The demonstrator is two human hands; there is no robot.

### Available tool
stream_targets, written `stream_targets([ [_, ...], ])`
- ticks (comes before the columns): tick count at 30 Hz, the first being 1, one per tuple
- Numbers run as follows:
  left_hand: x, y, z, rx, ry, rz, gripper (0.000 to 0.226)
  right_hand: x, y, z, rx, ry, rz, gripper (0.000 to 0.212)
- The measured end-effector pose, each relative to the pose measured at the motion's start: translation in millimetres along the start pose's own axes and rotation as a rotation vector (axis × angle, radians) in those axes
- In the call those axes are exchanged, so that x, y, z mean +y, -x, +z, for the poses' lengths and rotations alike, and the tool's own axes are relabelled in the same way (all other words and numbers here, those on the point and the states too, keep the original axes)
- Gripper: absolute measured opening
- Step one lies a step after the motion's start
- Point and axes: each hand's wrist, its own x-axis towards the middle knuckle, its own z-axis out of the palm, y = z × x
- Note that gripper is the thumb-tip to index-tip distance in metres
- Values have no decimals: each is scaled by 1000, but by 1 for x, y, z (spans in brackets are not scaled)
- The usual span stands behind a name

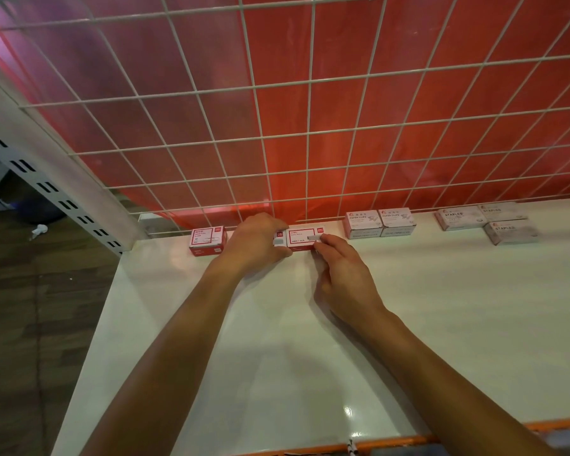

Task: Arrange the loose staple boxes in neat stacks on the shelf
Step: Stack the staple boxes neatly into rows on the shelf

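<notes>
Head view, step: squaring two red-and-white staple boxes end to end at the back of the shelf [310, 357], centre of frame; by the look of it no stack is built yet
Left hand [255, 240]: fingers curled over the covered box [279, 240], hiding most of it
Right hand [339, 274]: thumb and forefinger pinch the right end of the middle box [300, 240]
Next move: probably lift one box onto the other, held level, edges flush
Loose: third red box [208, 241], apart to the left of the hands
Around: paper clip boxes [379, 222] right of centre; grey staples boxes [484, 220] far right, one set forward of the others
In the way: wire grid [277, 126] just behind the boxes, leaving little room for fingers at the back
</notes>
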Motion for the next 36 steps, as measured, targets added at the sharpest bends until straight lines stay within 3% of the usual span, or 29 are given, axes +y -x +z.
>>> stream_targets([
  [13, 10, 10, -6, -1, 21, -19, 52, -2, 3, -1, 5, 3, -9, 43],
  [19, 8, 21, -18, 39, -2, -22, 67, -3, 9, 0, 45, 29, -23, 44],
  [24, -16, 34, -45, 32, -106, -20, 55, -6, 14, -1, 74, 40, -47, 44],
  [30, -55, 42, -48, 16, -156, -130, 60, -12, 18, 4, 95, 12, -107, 41],
  [36, -68, 42, -42, 17, -149, -134, 31, -18, 25, 6, 15, 29, -123, 38],
])
